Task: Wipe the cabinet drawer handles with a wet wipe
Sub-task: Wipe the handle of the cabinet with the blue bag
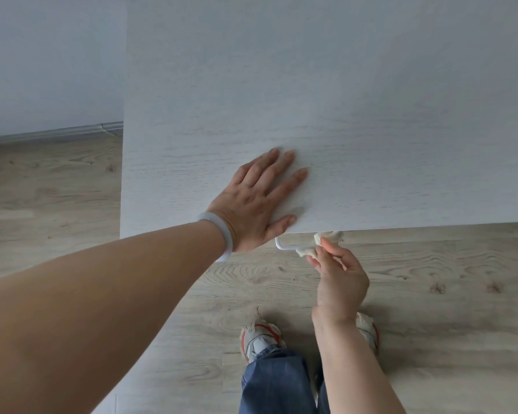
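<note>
I look straight down on the pale wood-grain top of the cabinet (pixel 326 100). My left hand (pixel 257 201) lies flat on that top near its front edge, fingers straight and spread. Just below the edge a thin white drawer handle (pixel 284 248) sticks out. My right hand (pixel 338 276) pinches a crumpled white wet wipe (pixel 311 249) wrapped round the right part of the handle. The handle's right end and the drawer fronts are hidden under the wipe and the cabinet top.
Light wood-look floor (pixel 446 294) spreads below the cabinet. My feet in white and red sneakers (pixel 259 339) and blue jeans stand close to the cabinet front. A white wall with a grey skirting board (pixel 57 132) runs at the left.
</note>
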Tool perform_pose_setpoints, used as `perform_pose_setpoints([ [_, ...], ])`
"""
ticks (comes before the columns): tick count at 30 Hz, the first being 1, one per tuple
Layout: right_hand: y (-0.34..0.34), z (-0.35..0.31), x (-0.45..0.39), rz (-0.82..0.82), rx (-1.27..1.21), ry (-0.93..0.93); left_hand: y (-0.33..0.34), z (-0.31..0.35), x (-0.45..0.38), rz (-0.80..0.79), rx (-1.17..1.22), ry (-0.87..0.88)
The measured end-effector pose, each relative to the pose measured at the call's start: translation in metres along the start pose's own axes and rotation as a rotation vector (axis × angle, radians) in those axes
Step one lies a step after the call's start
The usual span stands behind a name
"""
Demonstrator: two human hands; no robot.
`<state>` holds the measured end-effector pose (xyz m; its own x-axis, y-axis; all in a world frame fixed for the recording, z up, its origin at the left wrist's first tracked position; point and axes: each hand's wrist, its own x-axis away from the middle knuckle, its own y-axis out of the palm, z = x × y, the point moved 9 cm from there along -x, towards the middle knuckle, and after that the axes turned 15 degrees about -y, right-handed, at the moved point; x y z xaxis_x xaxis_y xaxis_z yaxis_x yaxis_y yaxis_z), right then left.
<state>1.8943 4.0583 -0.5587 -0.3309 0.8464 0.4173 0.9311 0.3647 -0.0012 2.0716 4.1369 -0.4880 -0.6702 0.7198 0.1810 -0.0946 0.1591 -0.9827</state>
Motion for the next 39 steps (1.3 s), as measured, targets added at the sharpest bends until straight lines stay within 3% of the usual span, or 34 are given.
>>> perform_pose_setpoints([
  [4, -0.005, -0.005, -0.001, -0.027, 0.036, 0.078, 0.001, -0.001, 0.0, -0.005, -0.006, -0.002],
  [7, -0.006, -0.002, 0.017, -0.219, 0.306, 0.067, 0.0, -0.001, 0.0, -0.003, -0.003, -0.004],
  [9, -0.005, 0.009, 0.034, -0.266, 0.315, 0.14, 0.0, -0.001, 0.0, -0.003, -0.001, -0.002],
  [14, 0.036, 0.048, 0.053, -0.113, -0.236, 0.628, -0.001, -0.001, 0.0, 0.0, 0.01, 0.009],
  [18, 0.069, 0.046, 0.06, -0.042, -0.595, 0.823, 0.0, -0.002, 0.0, 0.002, 0.001, 0.007],
  [26, 0.044, 0.042, 0.032, 0.034, -0.7, 0.741, 0.0, -0.002, 0.001, 0.011, -0.002, -0.001],
  [29, 0.024, 0.034, 0.004, 0.005, -0.59, 0.699, 0.001, -0.002, 0.001, 0.015, -0.009, -0.005],
  [39, 0.015, 0.03, -0.016, 0.0, -0.579, 0.794, 0.003, -0.002, 0.002, 0.005, -0.022, -0.028],
])
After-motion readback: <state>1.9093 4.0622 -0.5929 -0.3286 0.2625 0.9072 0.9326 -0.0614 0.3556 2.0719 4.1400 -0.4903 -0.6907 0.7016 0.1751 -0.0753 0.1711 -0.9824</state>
